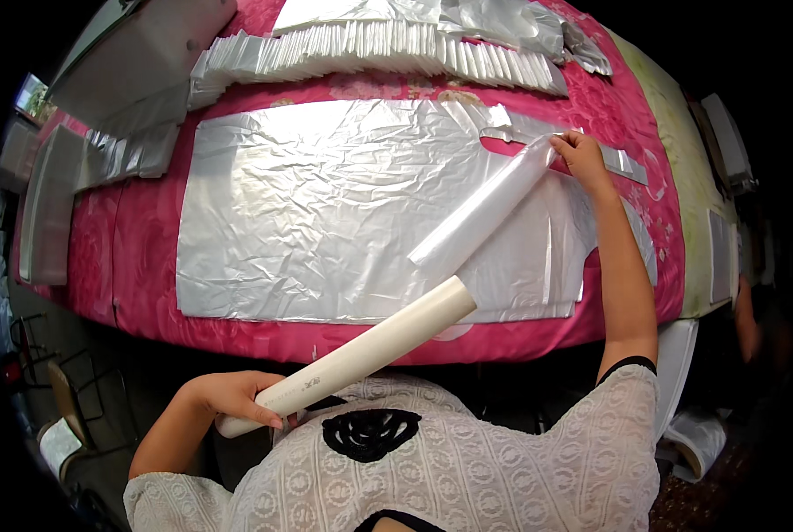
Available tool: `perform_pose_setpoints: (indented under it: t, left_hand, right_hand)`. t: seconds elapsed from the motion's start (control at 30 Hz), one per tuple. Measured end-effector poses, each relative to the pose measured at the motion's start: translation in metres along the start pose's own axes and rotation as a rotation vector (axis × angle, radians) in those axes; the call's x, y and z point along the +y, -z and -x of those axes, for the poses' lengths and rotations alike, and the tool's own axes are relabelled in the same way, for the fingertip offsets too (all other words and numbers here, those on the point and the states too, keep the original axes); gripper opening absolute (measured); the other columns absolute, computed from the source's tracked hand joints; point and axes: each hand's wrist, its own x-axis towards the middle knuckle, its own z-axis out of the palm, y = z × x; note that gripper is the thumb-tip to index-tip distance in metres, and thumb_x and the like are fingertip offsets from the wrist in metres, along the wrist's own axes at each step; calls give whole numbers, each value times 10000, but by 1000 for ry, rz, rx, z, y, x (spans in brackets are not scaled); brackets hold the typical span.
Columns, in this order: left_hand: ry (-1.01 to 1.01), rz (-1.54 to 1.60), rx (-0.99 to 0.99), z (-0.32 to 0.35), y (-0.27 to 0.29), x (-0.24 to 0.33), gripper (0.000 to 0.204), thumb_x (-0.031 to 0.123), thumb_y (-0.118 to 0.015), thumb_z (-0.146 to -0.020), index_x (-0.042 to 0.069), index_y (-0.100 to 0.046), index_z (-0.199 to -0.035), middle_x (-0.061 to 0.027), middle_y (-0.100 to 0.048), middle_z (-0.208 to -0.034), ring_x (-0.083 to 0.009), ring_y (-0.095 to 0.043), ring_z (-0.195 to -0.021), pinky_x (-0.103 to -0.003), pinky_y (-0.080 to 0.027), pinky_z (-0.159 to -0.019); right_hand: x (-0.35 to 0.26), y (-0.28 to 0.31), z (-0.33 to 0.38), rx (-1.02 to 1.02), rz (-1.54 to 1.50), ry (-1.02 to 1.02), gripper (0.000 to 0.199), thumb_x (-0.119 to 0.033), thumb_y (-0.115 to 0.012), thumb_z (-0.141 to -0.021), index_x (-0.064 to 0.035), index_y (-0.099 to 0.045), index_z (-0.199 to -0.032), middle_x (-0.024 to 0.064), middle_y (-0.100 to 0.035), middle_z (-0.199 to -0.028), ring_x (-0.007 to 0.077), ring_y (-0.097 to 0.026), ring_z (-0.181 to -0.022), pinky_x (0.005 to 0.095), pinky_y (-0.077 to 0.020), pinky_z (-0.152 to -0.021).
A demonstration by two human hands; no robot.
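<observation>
Well, nearest me, my left hand [241, 395] is curled round the lower end of a cream tube [370, 355], thumb on top; its other end slants up past the near edge of the worktop [148, 297]. On the dark floor, beyond the near left corner, stands a chair [68, 408]. A pink flowered cloth [95, 230] covers most of the worktop, with a pale green cover [671, 160] along its right edge. Silvery plastic sheets [325, 213] lie flat and wrinkled across the middle. Over their right part, my right hand [583, 158] pinches 1 end of a folded plastic strip [494, 204], fingertips pressed together. A translucent box [49, 208] stands by the left edge. Farther off, a row of folded plastic [388, 49] runs along the far edge, and a large white bin [148, 66] occupies the far left corner.
</observation>
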Motion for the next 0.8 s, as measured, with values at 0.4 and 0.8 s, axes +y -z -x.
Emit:
perform_pose_setpoints:
  t: [0.4,0.8]
  left_hand:
    - [-96,-1375,656,-62,9,136,520,188,-747,-641,52,-558,-1107,-143,-618,-1009,-296,-595,-931,-366,-470,-821]
    - [-783,-1670,438,-139,-12,65,663,402,-513,-802,-84,-412,-1241,-217,-385,-1343,-323,-348,-1273,-420,-234,-1073]
  right_hand:
    - [-110,-115,-2,-386,-78,129,174,-202,-644,-833,-32,-655,-867,-37,-565,-687,42,-482,-605,205,-409,-545]
    - [-104,-129,-22,-509,-75,59,173,-174,-662,-809,-32,-664,-908,-24,-574,-639,63,-500,-573,241,-413,-546]
